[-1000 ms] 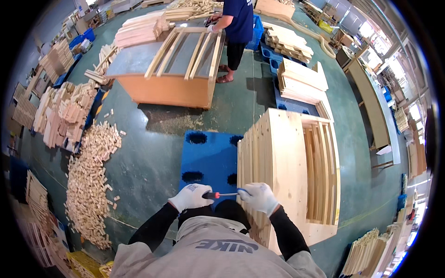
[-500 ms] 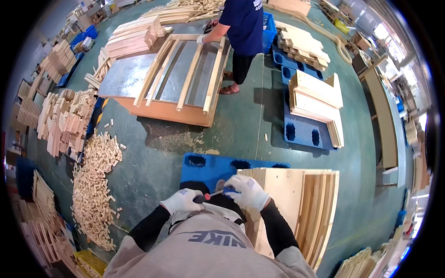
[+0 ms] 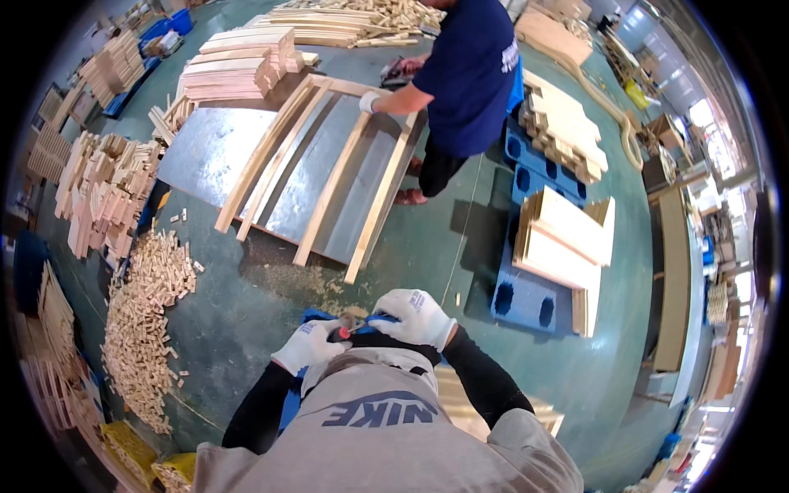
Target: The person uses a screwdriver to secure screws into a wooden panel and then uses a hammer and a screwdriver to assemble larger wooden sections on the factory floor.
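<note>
Both of my hands wear white gloves and are held close together in front of my waist. My left hand (image 3: pixel 311 347) is closed around a small tool with a red-and-black end (image 3: pixel 339 334); its exact kind is unclear. Beside it, my right hand (image 3: pixel 413 315) grips a blue piece (image 3: pixel 378 318), mostly covered by the fingers. A short greyish part shows between the two hands, and I cannot tell whether it joins them. Just below my right forearm, a wooden stack (image 3: pixel 460 403) is partly hidden by my body.
Ahead, a co-worker in a navy shirt (image 3: pixel 470 78) rests a gloved hand on a slatted wooden frame (image 3: pixel 330 177) lying across a metal-topped table (image 3: pixel 209 152). Small wood blocks (image 3: pixel 148 320) are heaped at left. Boards (image 3: pixel 559 238) sit on a blue pallet (image 3: pixel 526 304) at right.
My view has shifted, so the wooden stack by my right arm shows less. My hands remain together with the tool and blue piece. The co-worker leans further over the frame.
</note>
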`<state>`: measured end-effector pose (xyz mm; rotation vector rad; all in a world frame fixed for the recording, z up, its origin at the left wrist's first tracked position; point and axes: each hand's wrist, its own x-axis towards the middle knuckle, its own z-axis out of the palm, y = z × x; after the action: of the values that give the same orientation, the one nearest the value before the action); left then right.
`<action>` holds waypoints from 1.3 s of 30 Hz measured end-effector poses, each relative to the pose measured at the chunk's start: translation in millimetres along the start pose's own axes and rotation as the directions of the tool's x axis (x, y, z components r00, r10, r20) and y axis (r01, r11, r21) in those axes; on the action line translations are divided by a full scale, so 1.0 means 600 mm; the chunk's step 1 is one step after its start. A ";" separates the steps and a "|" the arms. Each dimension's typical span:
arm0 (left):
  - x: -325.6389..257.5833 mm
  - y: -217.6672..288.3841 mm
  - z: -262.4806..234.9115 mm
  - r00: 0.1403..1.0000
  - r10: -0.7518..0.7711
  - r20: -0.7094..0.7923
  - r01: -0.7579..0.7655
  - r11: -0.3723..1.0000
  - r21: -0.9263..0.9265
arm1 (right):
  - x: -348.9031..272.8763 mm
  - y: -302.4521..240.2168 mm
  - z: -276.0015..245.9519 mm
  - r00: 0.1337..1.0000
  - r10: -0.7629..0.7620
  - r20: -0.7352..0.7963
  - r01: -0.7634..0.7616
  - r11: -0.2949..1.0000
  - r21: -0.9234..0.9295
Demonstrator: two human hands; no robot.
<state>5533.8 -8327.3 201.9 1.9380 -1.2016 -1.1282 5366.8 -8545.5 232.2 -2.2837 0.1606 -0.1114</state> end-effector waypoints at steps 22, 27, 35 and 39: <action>0.522 0.113 0.554 0.310 -0.801 -0.512 0.251 0.588 -0.769 | 0.228 0.572 -0.158 0.207 -0.508 0.836 0.475 0.800 0.368; 0.562 0.103 0.573 0.204 -0.782 -0.589 0.083 0.614 -0.785 | 0.216 0.570 -0.175 0.524 -0.522 0.673 0.338 0.853 0.398; 0.781 0.049 0.853 0.182 -0.972 0.149 -0.968 -0.204 -0.146 | 0.147 0.807 -0.070 0.145 -0.082 0.986 0.379 0.925 0.021; 0.903 0.001 0.875 0.121 -0.984 0.132 -0.989 -0.130 -0.063 | 0.188 0.907 -0.003 -0.036 0.129 0.991 0.427 0.899 -0.101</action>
<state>5196.4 -8842.9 -233.2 0.1636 1.2227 0.2777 5434.6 -8919.1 -173.8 -2.0946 -0.9934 1.6842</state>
